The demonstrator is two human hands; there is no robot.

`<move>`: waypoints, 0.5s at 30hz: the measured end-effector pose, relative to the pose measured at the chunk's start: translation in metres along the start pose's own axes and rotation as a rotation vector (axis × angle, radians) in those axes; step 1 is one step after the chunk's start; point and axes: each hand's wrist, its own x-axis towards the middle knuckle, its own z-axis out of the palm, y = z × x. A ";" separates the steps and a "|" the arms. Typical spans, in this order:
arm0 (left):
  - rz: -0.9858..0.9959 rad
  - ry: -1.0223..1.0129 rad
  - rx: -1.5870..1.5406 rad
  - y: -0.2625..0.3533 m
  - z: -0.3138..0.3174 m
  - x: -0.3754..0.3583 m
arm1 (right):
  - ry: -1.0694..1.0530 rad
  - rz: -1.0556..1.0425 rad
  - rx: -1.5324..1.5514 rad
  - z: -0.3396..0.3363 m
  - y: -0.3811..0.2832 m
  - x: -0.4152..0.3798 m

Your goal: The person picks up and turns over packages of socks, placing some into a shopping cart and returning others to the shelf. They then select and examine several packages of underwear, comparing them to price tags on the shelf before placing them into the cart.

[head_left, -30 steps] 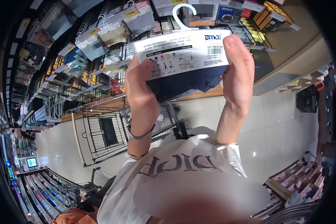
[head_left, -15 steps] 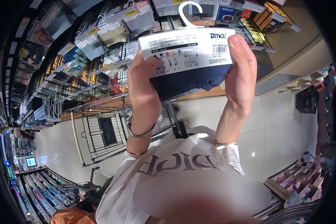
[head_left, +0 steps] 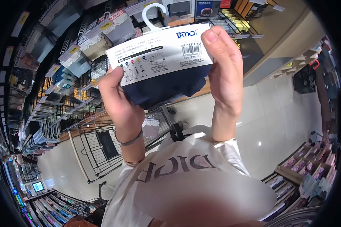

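Note:
In both hands I hold a hanging pack of underwear (head_left: 166,89), dark navy cloth under a white printed card with a size chart, a barcode and "BMQ" lettering. A white plastic hook (head_left: 154,17) sticks up from the card's top edge. My left hand (head_left: 119,98) grips the left end, its thumb on the card's face and a dark band on the wrist. My right hand (head_left: 227,64) is closed on the right end, thumb pressed near the card's top corner. Most of the other fingers are hidden behind the pack. The pack tilts, right end higher.
Racks of hanging packaged underwear (head_left: 110,28) stand ahead and to the left. A wire shopping cart (head_left: 96,151) is just left of my body, with a pale package (head_left: 151,126) in it. A black basket (head_left: 305,80) is at the right. Bins of goods (head_left: 308,159) stand lower right.
The pack and both hands have shifted left in view, and the pack now tilts with its right end up. The pale package in the cart shows more clearly. Both hands keep their grip.

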 end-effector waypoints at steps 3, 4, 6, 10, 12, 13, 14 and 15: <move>-0.108 -0.008 -0.170 0.002 -0.004 0.001 | 0.005 -0.011 -0.004 -0.002 -0.002 -0.003; -0.120 0.010 -0.173 0.002 -0.003 0.002 | 0.006 -0.012 -0.003 -0.002 -0.003 -0.003; -0.144 0.050 -0.178 0.002 -0.001 0.000 | 0.000 -0.025 -0.007 -0.004 -0.004 -0.006; -0.161 0.001 -0.225 0.002 0.003 -0.001 | 0.003 -0.032 -0.014 -0.006 -0.006 -0.007; -0.158 -0.028 -0.249 0.001 0.007 -0.002 | 0.013 -0.030 -0.012 -0.006 -0.008 -0.009; -0.163 -0.037 -0.251 0.001 0.008 -0.002 | 0.018 -0.031 -0.010 -0.006 -0.009 -0.009; -0.168 -0.046 -0.253 0.001 0.008 -0.002 | 0.022 -0.032 -0.008 -0.007 -0.010 -0.010; -0.172 -0.054 -0.255 0.001 0.008 -0.002 | 0.018 -0.022 -0.005 -0.008 -0.010 -0.010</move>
